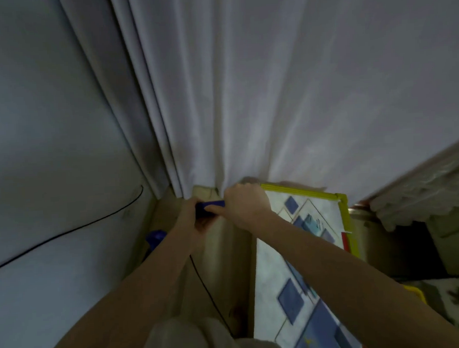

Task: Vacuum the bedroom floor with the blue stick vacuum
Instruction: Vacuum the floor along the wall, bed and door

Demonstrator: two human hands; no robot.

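Note:
Both my hands meet on the blue handle (207, 207) of the stick vacuum, near the foot of the curtain. My left hand (192, 215) grips the handle from the left, fingers curled round it. My right hand (244, 203) holds its right end, thumb lying along the blue part. Another blue piece of the vacuum (155, 237) shows below my left forearm, low in the corner. A thin black cord (205, 287) runs down along the light wooden floor (227, 248). The vacuum's tube and floor head are hidden by my arms.
A pale curtain (245, 93) hangs ahead to the floor. The wall (34, 130) on the left carries a black cable (66, 231). A rug with blue squares and a yellow border (295, 276) lies on the right. A bed with lace trim (423, 190) stands at the far right.

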